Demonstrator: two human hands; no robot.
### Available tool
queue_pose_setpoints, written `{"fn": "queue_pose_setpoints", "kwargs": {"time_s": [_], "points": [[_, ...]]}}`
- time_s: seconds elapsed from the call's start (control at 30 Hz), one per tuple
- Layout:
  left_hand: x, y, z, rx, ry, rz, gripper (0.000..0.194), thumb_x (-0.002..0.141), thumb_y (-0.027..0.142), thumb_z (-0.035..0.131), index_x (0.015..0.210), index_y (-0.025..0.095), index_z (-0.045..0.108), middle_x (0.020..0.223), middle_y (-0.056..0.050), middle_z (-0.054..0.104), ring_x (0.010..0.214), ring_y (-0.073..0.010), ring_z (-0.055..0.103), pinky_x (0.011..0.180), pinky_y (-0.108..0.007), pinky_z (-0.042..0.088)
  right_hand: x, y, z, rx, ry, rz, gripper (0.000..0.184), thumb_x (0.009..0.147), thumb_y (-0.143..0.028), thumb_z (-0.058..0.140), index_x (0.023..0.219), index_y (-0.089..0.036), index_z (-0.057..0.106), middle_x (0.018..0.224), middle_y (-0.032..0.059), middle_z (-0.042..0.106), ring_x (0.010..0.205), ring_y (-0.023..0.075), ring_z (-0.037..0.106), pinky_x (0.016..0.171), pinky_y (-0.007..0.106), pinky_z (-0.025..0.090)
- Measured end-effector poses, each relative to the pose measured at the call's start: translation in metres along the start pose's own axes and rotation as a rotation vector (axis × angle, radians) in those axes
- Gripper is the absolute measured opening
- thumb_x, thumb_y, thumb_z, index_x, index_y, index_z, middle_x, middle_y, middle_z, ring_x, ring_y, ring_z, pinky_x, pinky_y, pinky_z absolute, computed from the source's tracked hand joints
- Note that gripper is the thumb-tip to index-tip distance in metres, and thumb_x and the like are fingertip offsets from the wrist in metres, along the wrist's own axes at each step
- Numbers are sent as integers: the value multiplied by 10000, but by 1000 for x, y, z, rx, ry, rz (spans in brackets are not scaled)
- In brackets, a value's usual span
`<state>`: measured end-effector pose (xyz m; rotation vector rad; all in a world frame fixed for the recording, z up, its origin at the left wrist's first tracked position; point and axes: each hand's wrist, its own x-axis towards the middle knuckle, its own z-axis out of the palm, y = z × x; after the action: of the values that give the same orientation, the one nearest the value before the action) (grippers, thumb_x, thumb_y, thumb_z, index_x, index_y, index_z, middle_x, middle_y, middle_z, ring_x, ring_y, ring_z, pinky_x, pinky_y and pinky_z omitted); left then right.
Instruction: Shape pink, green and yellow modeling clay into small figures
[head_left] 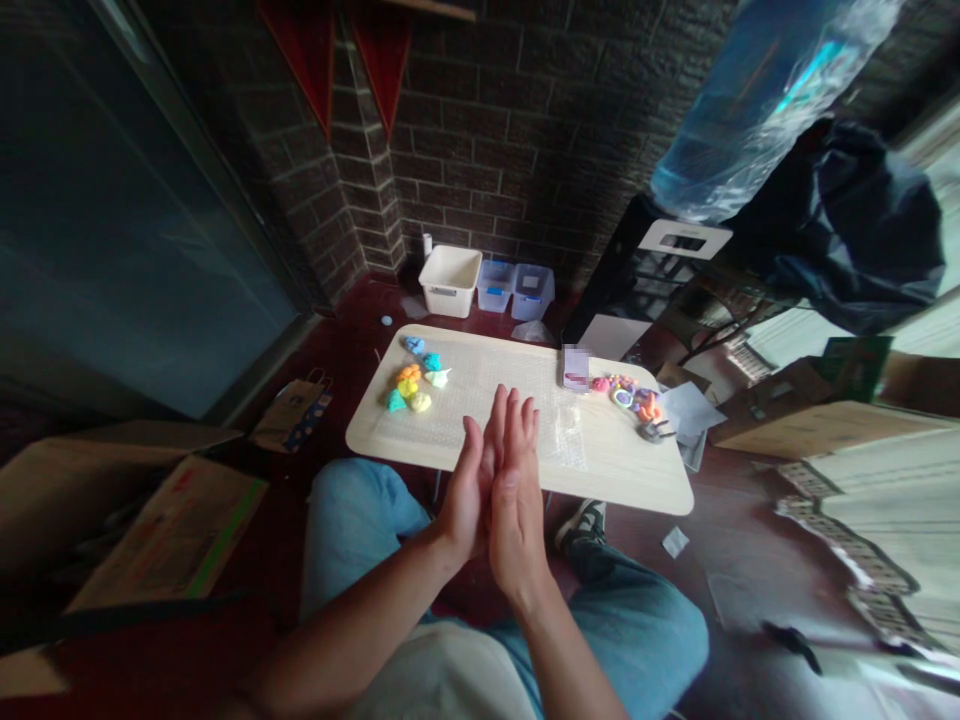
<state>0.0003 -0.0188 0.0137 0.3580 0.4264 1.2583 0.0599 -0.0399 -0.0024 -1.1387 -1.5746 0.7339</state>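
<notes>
A white bin and two bluish, see-through bins stand on the floor beyond the clasped hands and the table, near a brick wall; what they hold is too dim to make out. An open carton sits low to the left of the grip, a paper bag near it, and a larger box well off to the right. A gray tray, partly under white paper, lies just past the table's right end. The pale table spreads ahead of the grip, bearing bubble wrap. Colored lumps, from blue to pale yellow, cluster left of the fingertips; a card, small bright pieces and a gray object sit to the right. A water dispenser rises beyond, to the right. Over the table's near edge, the left hand and right hand meet palm to palm, fingers extended and pointing away from the body. Whether anything is clamped between the palms cannot be told.
</notes>
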Motion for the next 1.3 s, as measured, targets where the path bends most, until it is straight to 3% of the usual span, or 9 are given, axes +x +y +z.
{"fn": "queue_pose_setpoints", "kwargs": {"time_s": [0.13, 0.27, 0.47, 0.57, 0.7, 0.87, 1.03, 1.13, 1.3], "points": [[-6, -10, 0, 243, -110, 74, 559, 899, 625, 421, 1377, 352, 518, 1545, 46, 381, 1502, -194, 73, 1223, -360, 98, -1, -5, -3, 71, 104, 89, 538, 1015, -493, 201, 1533, -370, 120, 1630, -62, 67, 1504, 243, 20, 1190, 608, 49], [-16, -14, 1, 381, -164, 119, 598, 859, 621, 491, 1371, 316, 539, 1542, 8, 390, 1504, -216, 36, 1225, -358, 81, 8, 2, -8, 225, 215, 238, 531, 1005, -518, 212, 1521, -395, 186, 1618, -80, 133, 1500, 214, 55, 1205, 574, 55], [-17, -11, 8, 555, -246, 257, 639, 832, 488, 637, 1417, 283, 481, 1570, -22, 328, 1497, -272, 82, 1224, -391, 26, 24, 27, -10, 383, 234, 365, 574, 999, -532, 136, 1521, -320, 245, 1601, -22, 236, 1483, 194, 176, 1192, 521, 214], [-3, -5, 6, 402, -255, 186, 638, 862, 312, 650, 1454, 299, 413, 1525, -45, 414, 1464, -246, 247, 1217, -399, 120, 33, 25, -13, 497, 302, 392, 588, 978, -555, 258, 1468, -257, 386, 1535, 64, 395, 1434, 235, 330, 1151, 523, 303], [14, 9, 0, 35, -145, 84, 515, 933, 216, 507, 1436, 286, 426, 1462, -45, 509, 1412, -188, 366, 1175, -355, 258, 43, 11, -15, 666, 238, 372, 540, 985, -524, 271, 1433, -268, 431, 1412, 98, 550, 1289, 260, 532, 1045, 539, 422], [14, 10, -1, -43, -64, 77, 398, 986, 422, 389, 1312, 288, 575, 1484, -22, 481, 1429, -208, 336, 1126, -356, 356, 39, 6, -8, 587, 207, 305, 530, 998, -507, 269, 1441, -263, 430, 1497, 70, 455, 1413, 235, 371, 1150, 522, 297], [6, 3, 0, 212, -24, 178, 508, 942, 564, 394, 1339, 296, 562, 1540, 8, 396, 1479, -199, 198, 1191, -321, 219, 24, -1, -9, 345, 156, 199, 456, 1012, -454, 324, 1447, -346, 409, 1575, -21, 320, 1482, 203, 192, 1212, 499, 150], [2, 3, 0, 332, -48, 126, 529, 935, 570, 392, 1331, 274, 579, 1490, -16, 471, 1475, -222, 217, 1210, -361, 174, 18, -8, -13, 255, 134, 133, 445, 1022, -426, 307, 1454, -360, 391, 1591, -40, 276, 1490, 202, 154, 1214, 512, 127], [-5, 1, 3, 539, -137, 183, 491, 939, 499, 448, 1339, 248, 583, 1409, -35, 563, 1465, -230, 248, 1222, -350, 159, 8, -18, -14, 145, 181, 105, 459, 1025, -410, 283, 1479, -371, 336, 1607, -56, 223, 1501, 224, 84, 1210, 554, 82]]}}
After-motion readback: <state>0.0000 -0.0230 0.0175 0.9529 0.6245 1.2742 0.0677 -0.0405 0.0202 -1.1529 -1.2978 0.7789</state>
